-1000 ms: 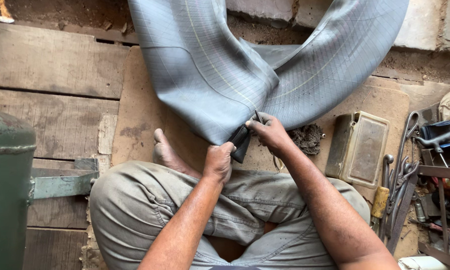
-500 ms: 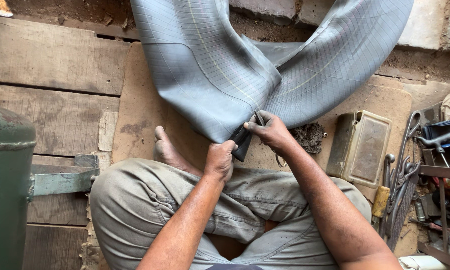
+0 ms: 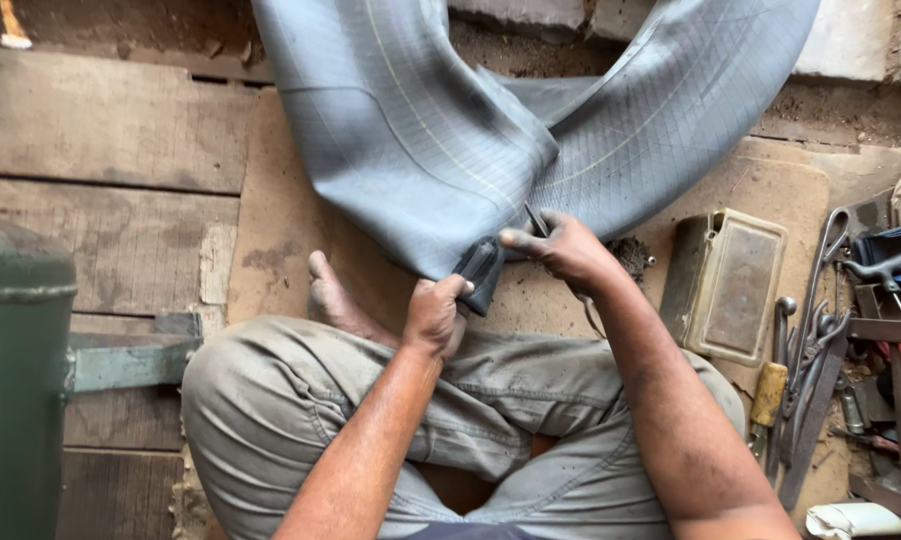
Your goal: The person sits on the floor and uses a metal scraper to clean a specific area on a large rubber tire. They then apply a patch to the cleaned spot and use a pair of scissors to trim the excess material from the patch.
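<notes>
Both hands grip the large grey rubber inner tube (image 3: 420,150): left hand (image 3: 436,315) fingers closed on its folded dark edge (image 3: 480,275), right hand (image 3: 562,247) pinching alongside; work appears mid-way.

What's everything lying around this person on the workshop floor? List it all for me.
inner tube: one, grey, large and folded, draped on the floor ahead of the knees
small tool: one, dark metal, at the tube's edge by the right hand
tank: one, green, far left
rectangular tin: one, dull tan, right of the hands
hand tools: several, metal, some with wooden handles, piled at the right
wooden planks: several, brown, flooring at left
bare foot: one, tucked beneath the tube
left hand: one, gripping the tube's folded edge
right hand: one, pinching the small tool
</notes>
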